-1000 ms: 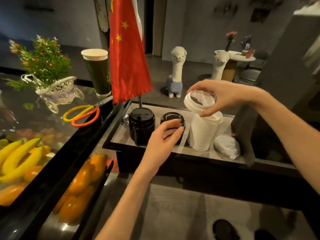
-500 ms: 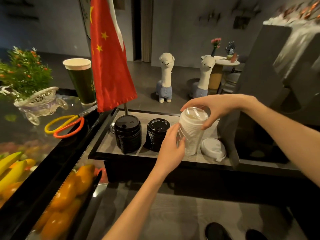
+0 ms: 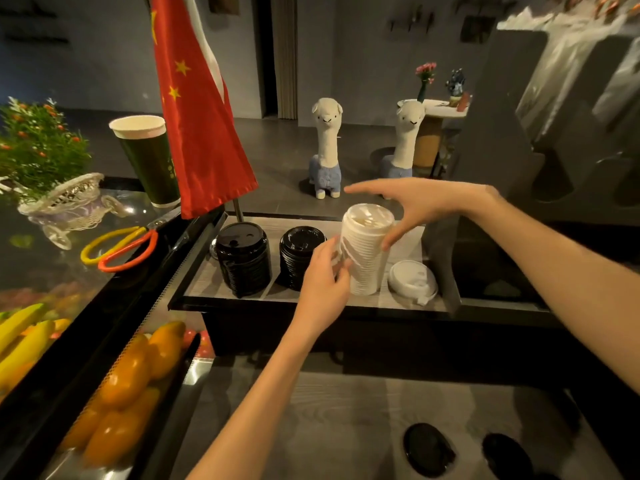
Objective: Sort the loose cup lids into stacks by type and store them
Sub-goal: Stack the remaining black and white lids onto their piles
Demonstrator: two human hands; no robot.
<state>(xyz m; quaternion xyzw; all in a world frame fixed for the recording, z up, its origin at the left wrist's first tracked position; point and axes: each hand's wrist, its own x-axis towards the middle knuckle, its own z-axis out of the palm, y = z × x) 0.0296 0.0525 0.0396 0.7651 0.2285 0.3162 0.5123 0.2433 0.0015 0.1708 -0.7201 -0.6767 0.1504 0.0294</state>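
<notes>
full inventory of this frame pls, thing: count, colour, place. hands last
white lid stack: 1, white, tray, right of the black stacks
loose lid: 1, white, tray, right of the white stack
black lid stacks: 2, black, tray left and centre
tray: 1, grey wood, black rim, centre
flag: 1, red with yellow stars, behind tray
paper cup: 1, dark green, left of flag
scissors: 1, yellow and orange handles, counter left
plant basket: 1, white, far left
plush alpacas: 2, cream, floor behind
bananas: several, yellow, lower left
left hand: fingers touching the white stack's side
right hand: above the stack, fingers spread, thumb at its side
</notes>
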